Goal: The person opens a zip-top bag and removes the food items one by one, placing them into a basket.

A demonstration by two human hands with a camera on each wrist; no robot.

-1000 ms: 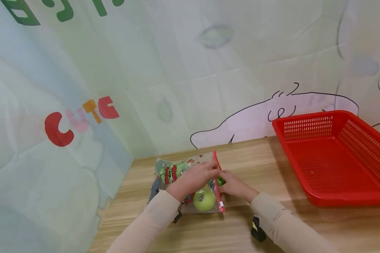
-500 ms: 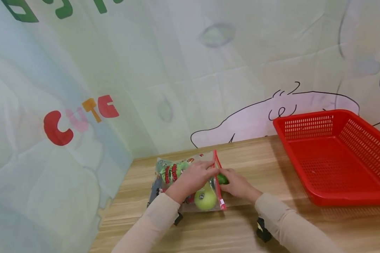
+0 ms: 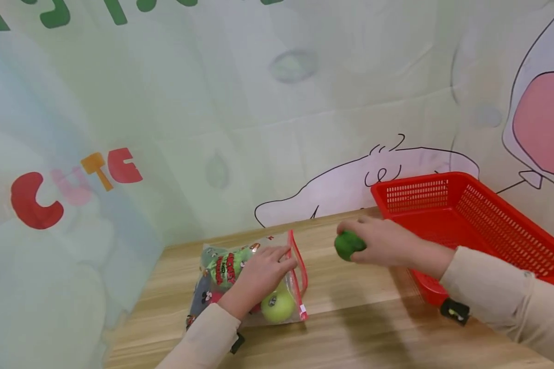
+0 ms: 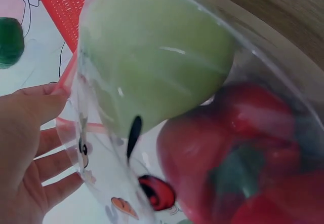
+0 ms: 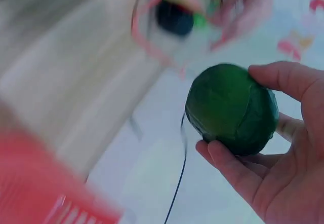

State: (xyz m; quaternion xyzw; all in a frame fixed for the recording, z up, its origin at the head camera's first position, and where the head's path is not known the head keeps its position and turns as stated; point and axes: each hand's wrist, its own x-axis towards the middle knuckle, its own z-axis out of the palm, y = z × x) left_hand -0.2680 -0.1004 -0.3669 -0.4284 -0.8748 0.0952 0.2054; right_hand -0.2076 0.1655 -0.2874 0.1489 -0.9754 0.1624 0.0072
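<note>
My right hand (image 3: 388,242) grips a round, dark green fruit (image 3: 347,245), its exact kind unclear, in the air between the bag and the red basket. Thumb and fingers curl round its sides in the right wrist view. On the table at left lies a clear printed zip bag (image 3: 226,266) with a red zip edge (image 3: 297,287), its mouth facing right and parted. The left hand (image 3: 263,271) lies over the bag and pinches that red edge between thumb and forefinger. Inside show a pale green apple (image 4: 157,57) and a glossy red bell pepper (image 4: 190,158).
A red plastic basket (image 3: 424,223) with slotted walls stands at the right, partly behind the right forearm. A dark round item (image 5: 174,19) shows in the bag's mouth. Behind the wooden table (image 3: 332,328) hangs a printed cloth (image 3: 189,102).
The right hand has drawn the green fruit out of the bag's mouth and carried it up and right towards the basket. The left hand stays at the bag's edge. The head view has shifted right.
</note>
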